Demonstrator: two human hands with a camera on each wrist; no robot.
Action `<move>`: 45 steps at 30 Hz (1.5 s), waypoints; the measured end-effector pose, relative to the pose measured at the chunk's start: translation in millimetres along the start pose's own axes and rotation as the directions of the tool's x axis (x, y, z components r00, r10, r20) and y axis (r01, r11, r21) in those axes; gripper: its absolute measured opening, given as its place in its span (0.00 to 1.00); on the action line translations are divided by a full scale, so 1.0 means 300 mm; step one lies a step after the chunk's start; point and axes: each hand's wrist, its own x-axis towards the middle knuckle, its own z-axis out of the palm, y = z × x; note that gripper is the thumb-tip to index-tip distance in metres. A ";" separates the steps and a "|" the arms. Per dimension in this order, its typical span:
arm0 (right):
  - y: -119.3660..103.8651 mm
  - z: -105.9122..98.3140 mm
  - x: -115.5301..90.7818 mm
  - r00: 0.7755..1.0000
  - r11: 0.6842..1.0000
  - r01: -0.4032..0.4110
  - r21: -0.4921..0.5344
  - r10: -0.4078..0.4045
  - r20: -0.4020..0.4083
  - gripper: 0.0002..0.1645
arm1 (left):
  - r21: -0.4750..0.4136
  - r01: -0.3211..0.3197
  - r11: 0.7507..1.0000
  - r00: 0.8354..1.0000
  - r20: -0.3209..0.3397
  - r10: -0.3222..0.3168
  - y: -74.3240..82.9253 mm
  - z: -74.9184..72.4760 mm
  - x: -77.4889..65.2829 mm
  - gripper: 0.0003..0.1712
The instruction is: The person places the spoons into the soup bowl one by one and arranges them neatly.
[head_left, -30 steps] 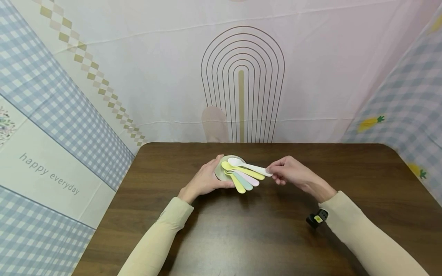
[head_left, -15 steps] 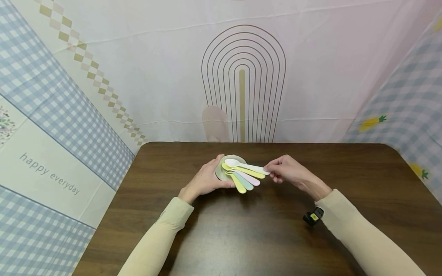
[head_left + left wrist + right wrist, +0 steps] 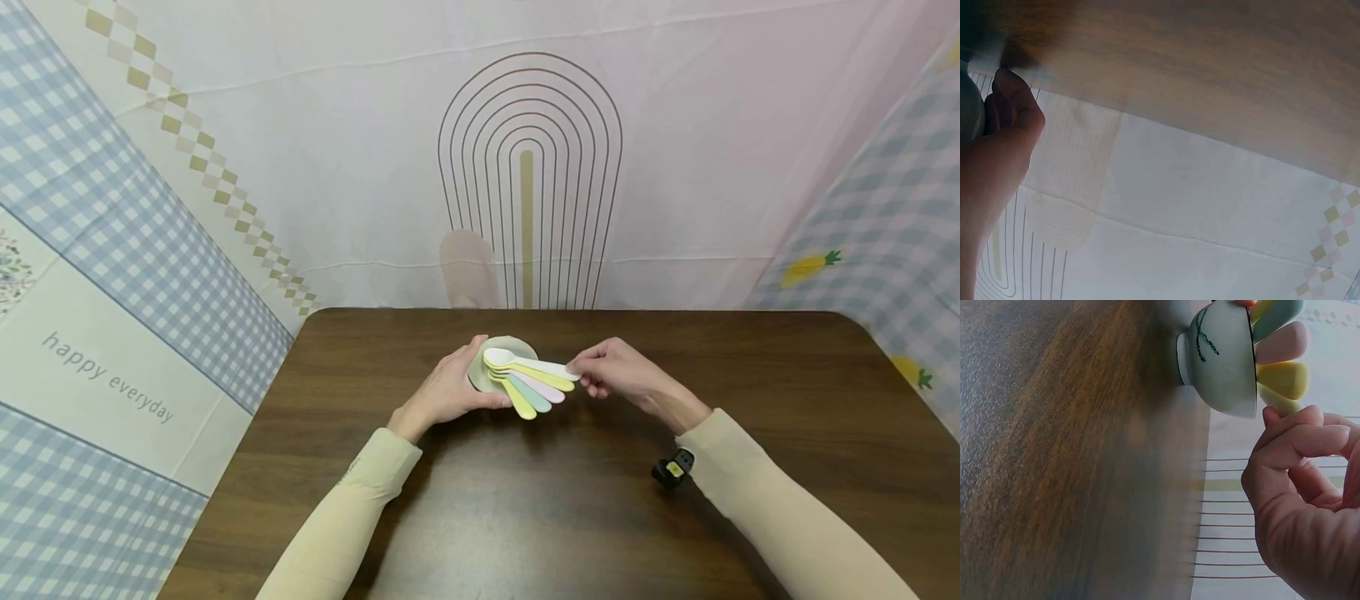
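Observation:
In the head view my left hand [image 3: 448, 387] grips the left side of a pale bowl [image 3: 512, 342], thumb in front and fingers behind. The right wrist view shows the bowl's outside [image 3: 1229, 375], with a dark green painted sprig and a foot. Several spoons fan out over its rim to the right: a yellow spoon [image 3: 523, 406], a mint-green spoon [image 3: 544, 404], a pink spoon [image 3: 551, 393] and another yellow spoon [image 3: 562, 383]. My right hand [image 3: 618, 369] pinches the handle end of a white spoon [image 3: 536, 364], whose head lies over the others at the bowl.
The brown wooden table [image 3: 480, 517] extends around both hands. A patterned white cloth [image 3: 360, 167] hangs behind its back edge, with checked cloth on both sides. A small black device [image 3: 672, 468] is at the right wrist.
My right hand has moved slightly left, bringing the white spoon farther over the bowl and closer to the other spoons. The left hand and the bowl have stayed nearly still.

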 end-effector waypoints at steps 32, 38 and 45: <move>0.062 -0.028 -0.065 0.994 0.998 -0.062 0.034 0.065 -0.086 0.38 | 0.018 0.001 1.000 1.000 0.006 -0.001 0.018 -0.005 0.009 0.61; 0.085 -0.035 -0.099 0.993 0.999 -0.037 -0.012 0.036 -0.112 0.37 | 0.014 -0.010 1.000 1.000 0.002 0.010 0.011 -0.001 0.005 0.59; 0.098 -0.024 -0.143 0.986 0.979 -0.025 -0.203 -0.009 -0.166 0.30 | 0.006 -0.032 0.999 0.999 -0.008 0.032 -0.001 0.005 0.000 0.54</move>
